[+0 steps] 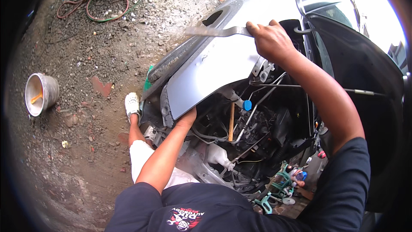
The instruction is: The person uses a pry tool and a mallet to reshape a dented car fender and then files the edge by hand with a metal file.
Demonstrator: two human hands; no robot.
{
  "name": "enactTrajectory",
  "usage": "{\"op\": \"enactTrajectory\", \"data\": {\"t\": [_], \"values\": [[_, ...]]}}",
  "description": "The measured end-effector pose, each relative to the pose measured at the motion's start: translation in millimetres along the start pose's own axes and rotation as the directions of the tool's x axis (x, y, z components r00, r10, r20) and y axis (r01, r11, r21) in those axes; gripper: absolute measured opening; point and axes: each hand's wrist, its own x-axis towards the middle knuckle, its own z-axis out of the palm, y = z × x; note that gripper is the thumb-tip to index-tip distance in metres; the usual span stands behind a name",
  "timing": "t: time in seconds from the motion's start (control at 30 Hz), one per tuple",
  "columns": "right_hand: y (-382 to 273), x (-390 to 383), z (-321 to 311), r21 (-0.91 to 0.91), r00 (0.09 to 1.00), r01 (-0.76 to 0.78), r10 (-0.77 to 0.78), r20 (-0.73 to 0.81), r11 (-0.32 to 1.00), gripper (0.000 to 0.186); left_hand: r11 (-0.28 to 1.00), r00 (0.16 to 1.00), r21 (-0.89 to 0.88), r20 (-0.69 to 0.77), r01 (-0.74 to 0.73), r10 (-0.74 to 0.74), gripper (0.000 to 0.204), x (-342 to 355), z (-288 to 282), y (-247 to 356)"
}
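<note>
My right hand is closed round the cranked handle of a flat metal body spoon. Its grey blade points left above the silver front fender and is slightly blurred. Whether the blade touches the panel I cannot tell. My left hand reaches under the fender's front lower edge. Its fingers are hidden behind the panel, along with anything they may hold. Small marks show on the fender's surface near the wheel arch, below the blade.
The dark hood stands raised on a prop rod at the right. Inside the engine bay are a wooden handle, a blue cap and a white reservoir. A bucket and coiled hoses lie on gravel.
</note>
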Motion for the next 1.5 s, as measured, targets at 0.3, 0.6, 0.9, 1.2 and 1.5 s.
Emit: {"op": "enactTrajectory", "data": {"t": [0.3, 0.6, 0.9, 1.2, 1.5], "values": [[7.1, -4.3, 14.7, -0.075, 0.991, 0.021, -0.011, 0.137, 0.997, 0.032, 0.966, 0.987, -0.206, 0.059, 0.158, -0.149, 0.038, 10.6, -16.9, 9.3], [7.1, 1.6, 21.1, -0.146, 0.981, -0.111, 0.131, 0.141, 0.983, 0.037, 0.967, 0.984, -0.185, 0.069, 0.176, -0.166, 0.038, 12.2, -13.2, 24.8], [-19.0, -1.6, -13.8, 0.087, 0.959, -0.238, 0.248, -0.138, 0.967, 0.027, 0.806, 0.918, -0.441, 0.217, 0.394, -0.331, 0.045, -32.1, -60.0, 53.8], [-225.1, -134.8, -39.0, 0.962, 0.775, -0.038, 0.616, -0.142, 0.269, 0.017, 0.942, 0.788, 0.311, 0.544, 0.129, -0.287, 0.051, -153.9, -302.4, 33.5], [-351.5, -296.4, 7.6, 0.997, 0.964, -0.034, 0.267, 0.014, 0.073, 0.026, 0.589, 0.661, 0.689, 0.211, 0.422, -0.72, 0.058, -289.5, -482.3, 8.3]]}}
